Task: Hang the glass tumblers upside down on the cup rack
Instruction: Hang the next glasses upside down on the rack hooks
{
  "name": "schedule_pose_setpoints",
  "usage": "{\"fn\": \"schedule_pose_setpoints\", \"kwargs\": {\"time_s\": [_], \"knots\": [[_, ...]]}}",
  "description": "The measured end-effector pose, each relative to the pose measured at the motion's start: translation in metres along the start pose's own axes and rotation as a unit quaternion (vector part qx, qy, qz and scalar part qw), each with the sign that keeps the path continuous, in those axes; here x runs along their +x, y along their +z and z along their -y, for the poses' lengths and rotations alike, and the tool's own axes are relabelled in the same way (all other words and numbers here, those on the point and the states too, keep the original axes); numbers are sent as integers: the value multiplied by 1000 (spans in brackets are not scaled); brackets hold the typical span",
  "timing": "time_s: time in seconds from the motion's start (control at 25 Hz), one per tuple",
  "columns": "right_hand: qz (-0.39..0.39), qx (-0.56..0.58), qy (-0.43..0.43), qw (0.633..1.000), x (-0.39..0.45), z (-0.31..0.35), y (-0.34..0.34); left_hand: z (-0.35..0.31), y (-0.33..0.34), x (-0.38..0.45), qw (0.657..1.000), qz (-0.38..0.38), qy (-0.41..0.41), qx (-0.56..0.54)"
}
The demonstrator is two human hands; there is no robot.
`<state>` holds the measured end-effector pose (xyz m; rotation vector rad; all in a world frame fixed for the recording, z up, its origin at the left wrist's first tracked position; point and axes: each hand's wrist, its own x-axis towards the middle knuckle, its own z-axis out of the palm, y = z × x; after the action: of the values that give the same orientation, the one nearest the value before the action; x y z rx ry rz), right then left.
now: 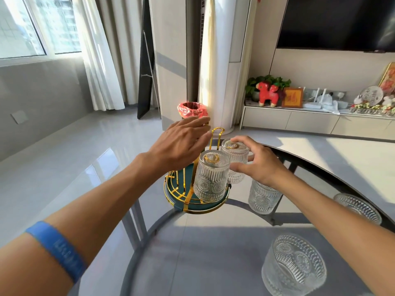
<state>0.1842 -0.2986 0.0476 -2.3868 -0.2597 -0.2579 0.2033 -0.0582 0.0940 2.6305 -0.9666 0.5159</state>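
Gripping an upturned tumbler (234, 159) on the cup rack (192, 195), right hand (259, 165); left hand (181, 144) open above rack

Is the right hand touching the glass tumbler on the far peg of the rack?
Touching. The head view shows the right hand with fingers wrapped on the far tumbler.

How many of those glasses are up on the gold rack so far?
One tumbler hangs upside down on the cup rack. The right hand is seating a second, while the left hand hovers open. Three glasses wait on the table.
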Motion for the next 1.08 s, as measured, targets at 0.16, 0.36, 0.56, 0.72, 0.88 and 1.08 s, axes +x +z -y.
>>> {"fn": "schedule_pose_setpoints", "kwargs": {"time_s": [0.16, 0.36, 0.56, 0.72, 0.88, 1.08], "knots": [[-14, -23, 10, 1000, -5, 5, 2, -9, -8, 2, 998, 11, -40, -38], [-86, -16, 61, 994, -51, 26, -18, -52, -15, -40, 979, -145, -64, -132], [74, -177, 81, 978, -142, 36, -47, -102, 17, -117, 958, -110, -130, -230], [276, -265, 130, 915, -175, 44, -42, -126, 27, -146, 949, -40, -199, -242], [184, -201, 119, 955, -179, 61, -34, -135, 20, -158, 920, 86, -274, -268], [24, 182, 41, 982, -158, 109, -21, -118, -2, -158, 638, 106, -401, -649]]}}
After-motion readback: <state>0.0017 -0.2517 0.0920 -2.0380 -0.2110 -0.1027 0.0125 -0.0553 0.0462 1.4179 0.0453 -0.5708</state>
